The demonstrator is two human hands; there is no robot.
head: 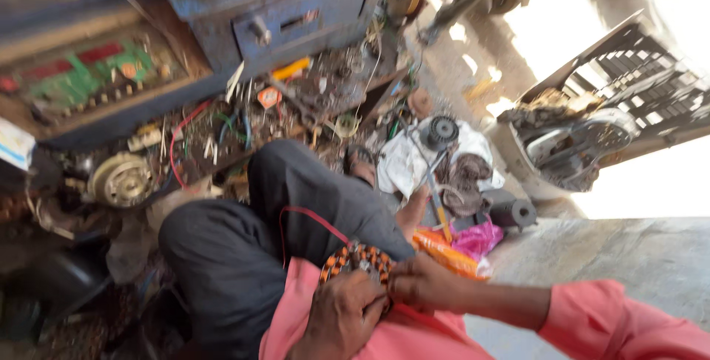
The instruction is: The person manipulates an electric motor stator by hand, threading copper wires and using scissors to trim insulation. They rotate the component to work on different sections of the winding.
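Both hands meet in my lap over a ring-shaped motor winding (360, 258) wound with orange and dark coils. My left hand (342, 314) grips its near side from below. My right hand (418, 283) pinches its right edge, and my pink sleeve (621, 321) runs off to the right. A thin red wire (310, 216) loops from the winding over my dark trouser leg (296, 197). I sit on the floor with that knee raised.
A blue metal cabinet (296, 12) with a drawer stands ahead, scrap wires and parts (244, 123) heaped below it. A brass-coloured rotor (122, 179) lies left. White cloth with motor parts (444, 160), orange and pink bags (466, 245), and a black fan grille (636, 79) lie right.
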